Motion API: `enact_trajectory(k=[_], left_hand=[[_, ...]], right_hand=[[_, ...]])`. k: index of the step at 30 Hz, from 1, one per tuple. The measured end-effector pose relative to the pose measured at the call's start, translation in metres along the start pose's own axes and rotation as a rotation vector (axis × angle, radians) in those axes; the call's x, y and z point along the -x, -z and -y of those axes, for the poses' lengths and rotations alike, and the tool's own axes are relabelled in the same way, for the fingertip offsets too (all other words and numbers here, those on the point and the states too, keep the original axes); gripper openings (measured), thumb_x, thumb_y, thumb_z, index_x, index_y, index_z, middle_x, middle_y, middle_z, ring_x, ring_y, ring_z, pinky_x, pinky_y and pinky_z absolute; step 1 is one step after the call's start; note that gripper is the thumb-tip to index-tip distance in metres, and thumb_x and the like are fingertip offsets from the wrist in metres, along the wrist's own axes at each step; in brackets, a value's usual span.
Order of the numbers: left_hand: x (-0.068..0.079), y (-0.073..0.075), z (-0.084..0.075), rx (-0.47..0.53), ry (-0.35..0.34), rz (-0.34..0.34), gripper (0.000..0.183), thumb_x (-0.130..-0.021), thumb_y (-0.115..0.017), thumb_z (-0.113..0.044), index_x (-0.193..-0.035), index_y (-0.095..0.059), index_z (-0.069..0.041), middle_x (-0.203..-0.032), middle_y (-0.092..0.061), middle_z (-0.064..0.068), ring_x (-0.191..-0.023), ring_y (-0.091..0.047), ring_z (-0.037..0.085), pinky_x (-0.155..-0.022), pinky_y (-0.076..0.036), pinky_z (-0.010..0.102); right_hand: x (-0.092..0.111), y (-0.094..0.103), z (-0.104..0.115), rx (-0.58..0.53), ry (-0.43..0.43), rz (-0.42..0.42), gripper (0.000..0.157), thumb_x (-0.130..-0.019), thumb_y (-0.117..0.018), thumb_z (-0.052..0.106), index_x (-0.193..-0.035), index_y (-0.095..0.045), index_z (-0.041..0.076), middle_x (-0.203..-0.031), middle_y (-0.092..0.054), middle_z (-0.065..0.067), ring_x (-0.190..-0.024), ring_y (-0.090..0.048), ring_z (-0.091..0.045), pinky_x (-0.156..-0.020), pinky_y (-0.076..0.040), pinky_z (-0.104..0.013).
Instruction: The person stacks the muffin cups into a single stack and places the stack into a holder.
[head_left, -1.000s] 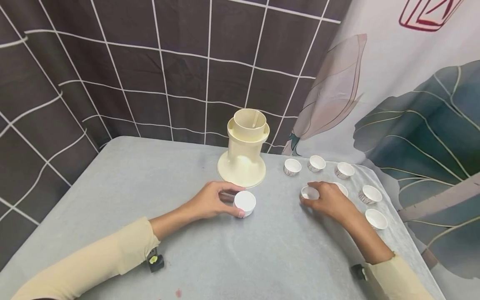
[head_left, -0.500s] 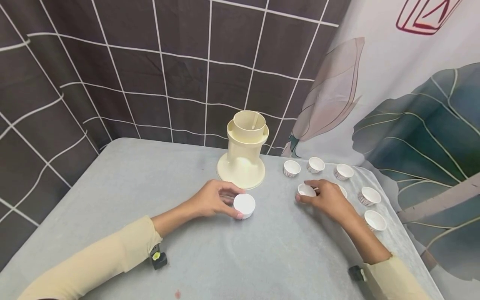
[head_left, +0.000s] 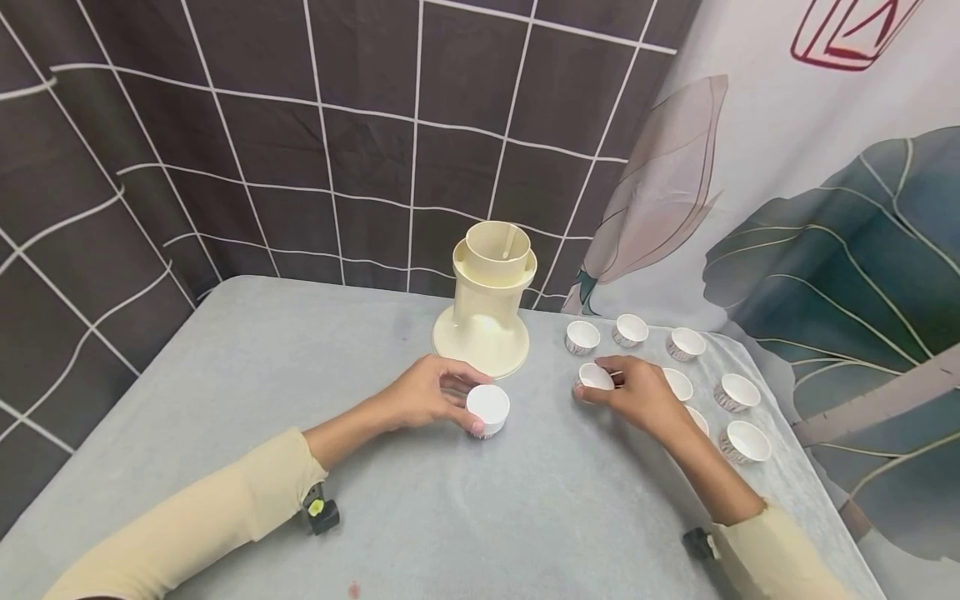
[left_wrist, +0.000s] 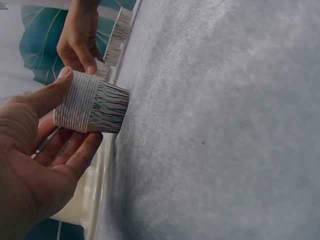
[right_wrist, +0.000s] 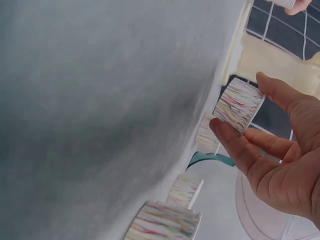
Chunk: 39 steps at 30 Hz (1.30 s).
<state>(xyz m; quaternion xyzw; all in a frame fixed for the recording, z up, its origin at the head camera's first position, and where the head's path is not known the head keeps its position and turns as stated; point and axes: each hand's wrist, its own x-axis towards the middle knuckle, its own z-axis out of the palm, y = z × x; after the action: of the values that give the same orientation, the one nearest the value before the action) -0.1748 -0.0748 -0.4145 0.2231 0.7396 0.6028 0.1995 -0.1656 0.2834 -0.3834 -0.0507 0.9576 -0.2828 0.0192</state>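
Note:
My left hand (head_left: 431, 398) grips a nested stack of white paper baking cups (head_left: 487, 407) between thumb and fingers, mouth up. The left wrist view shows many stacked rims on this stack (left_wrist: 92, 102) and wavy coloured lines on its lowest wall; its base is at or close to the cloth. To the right, my right hand (head_left: 641, 396) pinches a single paper baking cup (head_left: 594, 377) by its sides. In the right wrist view that cup (right_wrist: 240, 105) shows the same coloured lines, thumb and fingertips on opposite sides.
Several loose baking cups (head_left: 686, 343) stand mouth up at the table's right side, some partly behind the right hand. A cream plastic cylinder with a flared base (head_left: 487, 312) stands behind the stack. Grey cloth covers the table (head_left: 300, 350); dark checked fabric (head_left: 360, 150) hangs behind.
My right hand has shifted left with its baking cup, uncovering more of the cups behind it. The left hand and its stack have stayed almost in place.

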Motion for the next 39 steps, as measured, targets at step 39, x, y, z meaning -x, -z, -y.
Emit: enact_trajectory(k=[39], left_hand=[[-0.006, 0.001, -0.005, -0.072, 0.010, 0.003, 0.053, -0.073, -0.103, 0.000, -0.121, -0.083, 0.001, -0.120, -0.086, 0.012, -0.104, -0.080, 0.012, -0.098, -0.069, 0.039]], right_hand=[[-0.010, -0.024, 0.056, -0.064, 0.134, -0.013, 0.060, -0.089, -0.096, 0.041, -0.133, -0.082, 0.004, -0.123, -0.086, -0.014, -0.113, -0.084, -0.034, -0.094, -0.069, -0.051]])
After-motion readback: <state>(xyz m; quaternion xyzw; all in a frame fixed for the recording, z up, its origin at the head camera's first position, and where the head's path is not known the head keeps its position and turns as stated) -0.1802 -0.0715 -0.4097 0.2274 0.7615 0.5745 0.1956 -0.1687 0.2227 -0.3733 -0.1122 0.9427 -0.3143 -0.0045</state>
